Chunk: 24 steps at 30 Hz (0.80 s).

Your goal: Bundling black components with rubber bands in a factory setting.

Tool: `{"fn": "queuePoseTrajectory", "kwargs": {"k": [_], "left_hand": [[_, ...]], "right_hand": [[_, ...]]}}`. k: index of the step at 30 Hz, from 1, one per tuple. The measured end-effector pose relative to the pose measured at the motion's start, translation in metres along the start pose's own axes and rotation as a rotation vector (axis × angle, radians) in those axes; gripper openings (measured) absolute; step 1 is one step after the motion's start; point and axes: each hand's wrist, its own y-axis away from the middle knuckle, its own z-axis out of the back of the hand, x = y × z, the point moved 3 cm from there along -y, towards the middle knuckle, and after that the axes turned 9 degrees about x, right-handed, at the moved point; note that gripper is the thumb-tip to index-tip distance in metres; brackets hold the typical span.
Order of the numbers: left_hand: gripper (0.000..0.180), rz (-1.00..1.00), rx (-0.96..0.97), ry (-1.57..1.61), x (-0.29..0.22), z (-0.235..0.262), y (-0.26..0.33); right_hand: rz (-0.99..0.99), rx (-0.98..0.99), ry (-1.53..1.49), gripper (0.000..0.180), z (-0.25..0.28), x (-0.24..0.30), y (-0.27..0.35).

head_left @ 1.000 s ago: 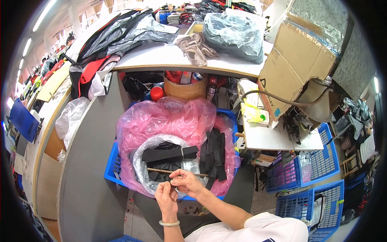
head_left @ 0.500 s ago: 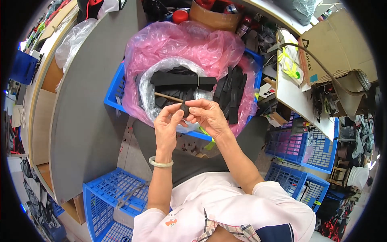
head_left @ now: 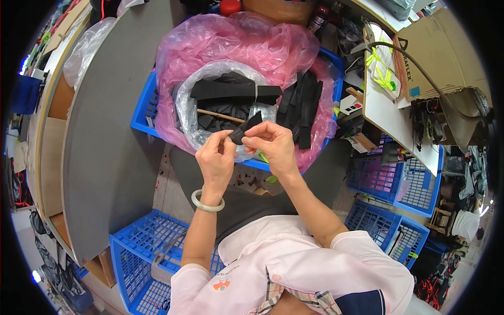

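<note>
Between the fingertips of my left hand (head_left: pixel 216 160) and my right hand (head_left: pixel 274 149) is a small folded black strip (head_left: pixel 243 131), pinched from both sides. Its pointed end rises up past my right fingers. Both hands are over the near rim of a blue crate (head_left: pixel 140 111) lined with pink plastic (head_left: pixel 231 42). Inside, a clear plastic bag (head_left: pixel 187 86) holds many small black pieces (head_left: pixel 226 111) and a thin wooden stick (head_left: pixel 216 114). One wide black strip (head_left: pixel 231 90) lies across the bag's opening. Several long black strips (head_left: pixel 303 107) are bunched at the right.
A grey curved table (head_left: pixel 113 142) fills my left side. Blue crates stand at the lower left (head_left: pixel 139 268) and at the right (head_left: pixel 420 184). A white bench (head_left: pixel 386 118) with an opened cardboard box (head_left: pixel 441 63) is at the upper right. A brown round container (head_left: pixel 286 11) stands behind the crate.
The black strip in my fingers has turned and opened out, so its pointed end now shows upward. My left fingers have shifted slightly left, and the view has moved a little.
</note>
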Motion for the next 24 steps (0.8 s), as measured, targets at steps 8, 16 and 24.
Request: {"fn": "queuePoseTrajectory", "kwargs": {"k": [8, 16, 24], "left_hand": [[0.015, 0.336, 0.242, 0.664, 0.004, -0.014, 0.000], [0.019, 0.428, 0.061, 0.741, 0.013, -0.009, 0.009], [0.027, 0.266, 0.045, 0.371, 0.025, -0.013, 0.026]], "right_hand": [[-0.100, 0.102, -0.079, 0.012, 0.007, 0.007, -0.009], [-0.084, 0.184, -0.059, 0.015, 0.000, 0.001, -0.003], [-0.176, 0.138, 0.034, 0.013, 0.004, -0.012, 0.000]]}}
